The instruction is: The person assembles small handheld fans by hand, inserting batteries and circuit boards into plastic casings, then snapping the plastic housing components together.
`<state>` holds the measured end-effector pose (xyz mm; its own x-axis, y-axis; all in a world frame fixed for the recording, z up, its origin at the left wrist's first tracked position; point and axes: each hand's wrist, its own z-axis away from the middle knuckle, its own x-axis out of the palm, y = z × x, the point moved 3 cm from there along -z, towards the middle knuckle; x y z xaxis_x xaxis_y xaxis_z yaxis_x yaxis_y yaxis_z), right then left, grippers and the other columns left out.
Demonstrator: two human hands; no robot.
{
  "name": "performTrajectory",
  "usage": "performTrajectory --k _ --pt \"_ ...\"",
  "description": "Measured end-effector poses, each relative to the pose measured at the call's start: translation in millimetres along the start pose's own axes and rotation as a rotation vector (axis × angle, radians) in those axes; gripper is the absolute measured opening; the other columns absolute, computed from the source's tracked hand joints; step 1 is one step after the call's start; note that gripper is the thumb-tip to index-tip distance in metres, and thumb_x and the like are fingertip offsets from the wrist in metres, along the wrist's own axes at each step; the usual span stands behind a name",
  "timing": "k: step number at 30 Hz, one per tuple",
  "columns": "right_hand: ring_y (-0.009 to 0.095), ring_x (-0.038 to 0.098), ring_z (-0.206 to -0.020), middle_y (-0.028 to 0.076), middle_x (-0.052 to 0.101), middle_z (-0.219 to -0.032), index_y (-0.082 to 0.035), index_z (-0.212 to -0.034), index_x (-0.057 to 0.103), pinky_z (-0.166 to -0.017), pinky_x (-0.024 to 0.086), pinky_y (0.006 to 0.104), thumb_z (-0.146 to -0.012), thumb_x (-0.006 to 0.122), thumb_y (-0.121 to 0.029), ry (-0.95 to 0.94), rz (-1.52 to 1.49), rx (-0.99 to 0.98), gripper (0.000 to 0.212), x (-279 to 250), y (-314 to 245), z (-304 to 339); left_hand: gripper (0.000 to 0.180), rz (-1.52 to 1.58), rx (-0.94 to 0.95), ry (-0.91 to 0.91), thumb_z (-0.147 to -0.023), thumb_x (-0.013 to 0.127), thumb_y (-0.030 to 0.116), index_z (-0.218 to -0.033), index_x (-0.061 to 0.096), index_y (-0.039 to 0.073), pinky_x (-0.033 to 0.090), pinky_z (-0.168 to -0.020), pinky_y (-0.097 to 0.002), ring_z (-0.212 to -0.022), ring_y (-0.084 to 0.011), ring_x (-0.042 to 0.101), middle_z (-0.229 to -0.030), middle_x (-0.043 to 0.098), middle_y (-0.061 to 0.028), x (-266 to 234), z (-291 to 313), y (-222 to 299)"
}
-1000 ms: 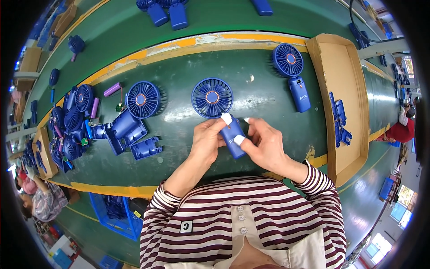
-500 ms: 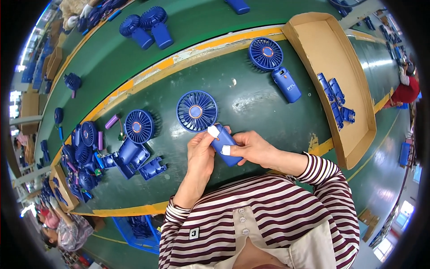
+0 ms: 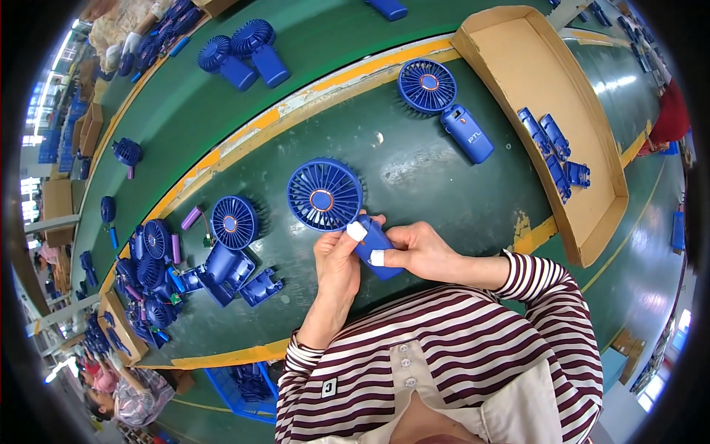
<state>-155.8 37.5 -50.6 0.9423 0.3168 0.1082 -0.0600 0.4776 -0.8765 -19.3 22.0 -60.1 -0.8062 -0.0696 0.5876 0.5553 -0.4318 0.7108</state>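
Between my two hands I hold a blue handheld fan by its handle, its round grille tilted away from me above the green table. My left hand grips the handle's upper end, close to the grille, with a white-wrapped thumb on top. My right hand clasps the lower part of the handle, its thumb also wrapped in white and pressed on the face. The fingers beneath the handle are mostly hidden. Left of my hands lies an opened fan, with blue shell pieces beside it.
A cardboard tray holding several blue shell parts stands at right. Another blue fan lies near it. A heap of fans and parts fills the left side. Two fans rest on the green belt beyond the yellow-taped edge.
My view has shifted slightly, so the table's things sit a little differently. Both hands keep their hold on the fan, which stays in nearly the same place.
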Motion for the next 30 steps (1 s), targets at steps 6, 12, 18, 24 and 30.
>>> performTrajectory --k 6,12,18,24,30 --pt "0.023 0.057 -0.059 0.014 0.059 -0.066 0.004 -0.086 0.058 -0.056 0.044 0.0329 -0.071 0.066 -0.028 0.003 0.312 -0.076 0.036 -2 -16 0 0.036 0.047 0.066 -0.093 -0.078 0.064 0.017 -0.105 0.054 -0.005 0.045 -0.087 -0.037 -0.1 -0.028 0.057 -0.099 0.061 -0.0185 1 -1 3" --pt "0.031 0.061 -0.072 0.019 0.061 -0.078 0.004 -0.102 0.053 -0.067 0.048 0.0365 -0.067 0.066 -0.03 0.094 0.317 -0.089 0.05 5 -21 -9 0.036 0.042 0.027 -0.049 -0.08 0.063 0.016 -0.107 0.053 -0.004 0.047 -0.084 -0.0332 -0.094 -0.0234 0.059 -0.102 0.06 -0.0197 4 -4 3" --pt "0.013 0.056 -0.062 0.009 0.058 -0.071 0.002 -0.094 0.055 -0.057 0.046 0.0271 -0.067 0.066 -0.015 0.189 0.357 -0.167 0.033 8 -22 -14 0.032 0.055 0.073 0.004 -0.08 0.063 0.012 -0.105 0.054 -0.006 0.048 -0.081 -0.0313 -0.089 -0.0223 0.06 -0.097 0.061 -0.0183 2 -8 0" --pt "0.008 0.051 -0.053 0.004 0.055 -0.058 0.002 -0.083 0.057 -0.05 0.043 0.025 -0.066 0.068 -0.014 0.121 0.225 -0.108 0.025 4 -19 -23 0.037 -0.004 0.095 0.028 -0.079 0.063 0.021 -0.104 0.053 -0.005 0.048 -0.084 -0.0364 -0.091 -0.027 0.06 -0.097 0.061 -0.0208 1 -13 -2" --pt "0.022 0.059 -0.057 0.013 0.059 -0.063 0.003 -0.08 0.059 -0.054 0.045 0.032 -0.063 0.07 -0.026 0.152 0.267 -0.149 0.035 0 -20 -30 0.044 0.054 0.094 -0.132 -0.076 0.064 0.015 -0.112 0.049 -0.003 0.044 -0.09 -0.0394 -0.101 -0.0292 0.055 -0.106 0.057 -0.0209 0 -20 3"
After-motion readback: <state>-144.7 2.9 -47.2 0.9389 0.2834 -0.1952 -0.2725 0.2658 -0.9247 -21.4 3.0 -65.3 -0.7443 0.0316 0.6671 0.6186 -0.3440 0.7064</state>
